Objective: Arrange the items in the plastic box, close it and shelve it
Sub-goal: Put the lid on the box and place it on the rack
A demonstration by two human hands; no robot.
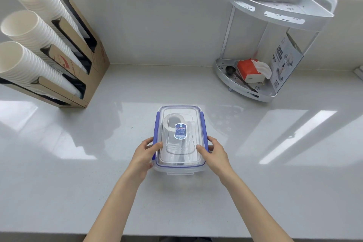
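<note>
The box (180, 139) stands on the counter (59, 182), just in front of the person, with its lid (179, 113) already on. Its long axis runs away from the body, toward the window. The left hand (146, 153) holds its left long side and the right hand (213, 152) its right long side, both at the near end: thumbs lie on the lid, the other fingers wrap down the blue side clips. So each hand is curled around an edge of the box, not spread.

The shelf (282, 6) stands far to the right and back, so the right hand is nearer to it. I judge the box must travel up and to the right.

Through the lid a white roll (172, 122) is visible. The other items are blurred. Whether the clips are locked I cannot tell.
</note>
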